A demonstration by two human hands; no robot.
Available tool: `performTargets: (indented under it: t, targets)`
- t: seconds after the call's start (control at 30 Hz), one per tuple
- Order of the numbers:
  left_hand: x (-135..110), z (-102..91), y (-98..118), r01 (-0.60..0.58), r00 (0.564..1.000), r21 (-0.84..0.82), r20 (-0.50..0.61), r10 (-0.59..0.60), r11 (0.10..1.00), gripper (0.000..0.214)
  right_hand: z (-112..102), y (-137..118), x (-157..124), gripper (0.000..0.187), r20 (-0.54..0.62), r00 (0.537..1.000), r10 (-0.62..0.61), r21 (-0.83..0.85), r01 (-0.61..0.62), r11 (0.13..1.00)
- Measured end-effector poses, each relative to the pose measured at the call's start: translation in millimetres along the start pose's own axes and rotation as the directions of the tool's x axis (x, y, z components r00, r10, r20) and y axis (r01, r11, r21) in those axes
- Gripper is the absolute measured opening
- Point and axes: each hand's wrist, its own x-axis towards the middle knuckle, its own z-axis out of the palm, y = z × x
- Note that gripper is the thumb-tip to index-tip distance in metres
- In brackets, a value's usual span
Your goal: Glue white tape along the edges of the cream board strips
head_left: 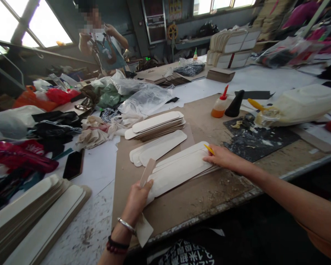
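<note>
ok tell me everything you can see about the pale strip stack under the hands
The strip stack is a few long, flat, cream-coloured pieces with rounded ends, card-like, lying slanted on the brown board near the table edge. The left hand presses its near end while holding a tan strip; the right hand, holding a yellow tool, rests on its far end.

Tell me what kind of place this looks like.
Probably a small craft or factory workshop. The left hand and right hand press on long white strips, with stacked strips, a glue bottle and fabric scraps about.
</note>
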Motion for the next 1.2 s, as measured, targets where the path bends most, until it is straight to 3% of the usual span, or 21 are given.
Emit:
performTargets:
  t: [0.3, 0.63, 0.93, 1.07, 1.2]
  targets:
    - [-7.6, -2.2, 11.5, -0.038, 0.999, 0.067, -0.022, 0.039, 0.997, 0.043, 2.1, 3.3, 6.0, 0.021, 0.011, 1.000, -0.020, -0.027, 0.020, 0.999]
    - [-2.9, 0.1, 4.2, -0.082, 0.996, 0.050, 0.022, 0.081, 0.995, 0.035, -2.7, -3.2, 2.7, 0.023, 0.054, 0.998, 0.041, -0.003, -0.041, 0.999]
    - [-3.5, 1.3, 1.3, -0.058, 0.998, 0.074, 0.020, 0.057, 0.996, 0.036, -4.1, -4.6, 2.2, 0.023, 0.087, 0.993, 0.078, 0.025, -0.080, 0.996]
    - [-5.0, 0.2, 3.2, -0.052, 0.998, 0.093, 0.023, 0.050, 0.994, 0.039, -2.7, -0.3, 1.6, 0.022, 0.032, 0.999, 0.029, 0.018, -0.029, 0.999]
    - [-4.5, -0.6, 4.4, -0.032, 0.999, 0.093, 0.042, 0.029, 0.995, 0.046, -3.7, 1.4, -0.2, 0.015, 0.053, 0.998, 0.023, 0.059, -0.026, 0.998]
